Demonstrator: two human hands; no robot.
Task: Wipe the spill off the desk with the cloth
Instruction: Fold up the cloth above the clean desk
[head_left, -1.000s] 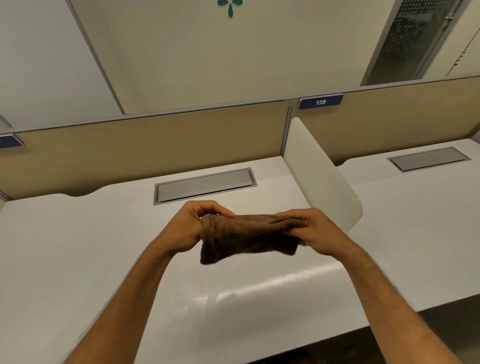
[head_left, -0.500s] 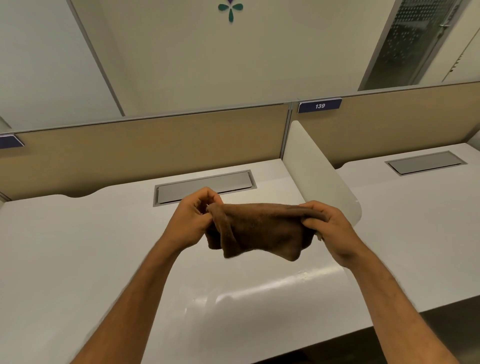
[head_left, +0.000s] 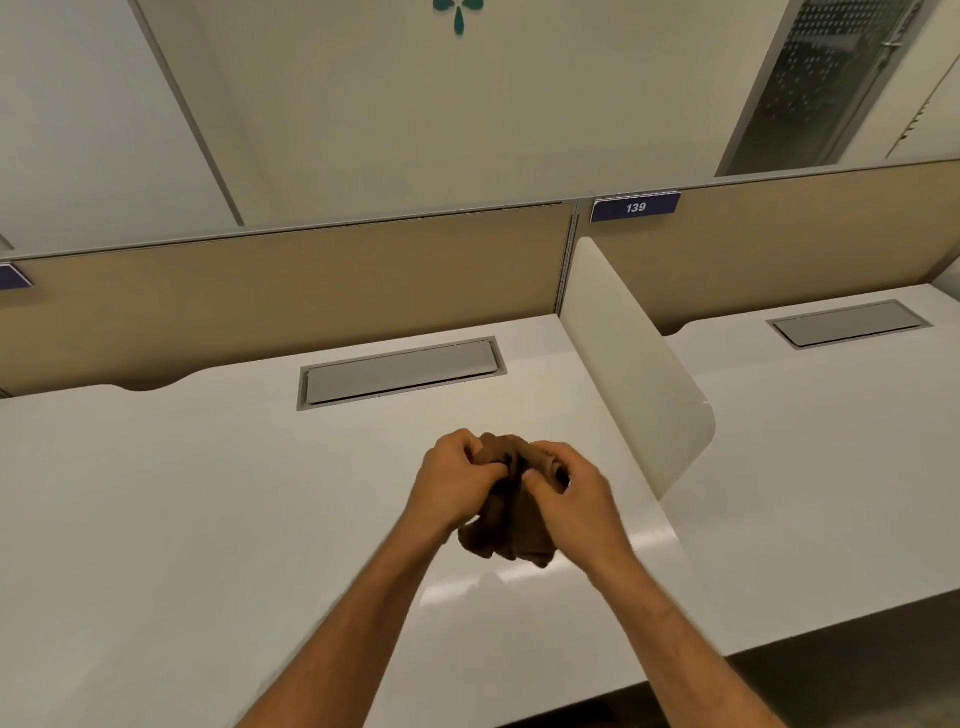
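Both hands (head_left: 511, 488) together, clamped on bunched brown cloth (head_left: 511, 540) above glossy white desk (head_left: 208, 519).

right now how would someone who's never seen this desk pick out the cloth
Start at the white desk left of the divider. In front of its grey cable hatch, the left hand and right hand bunch the cloth. It is the only dark brown thing here.

A glossy white desk (head_left: 182, 519) carries a recessed grey cable hatch (head_left: 400, 371).
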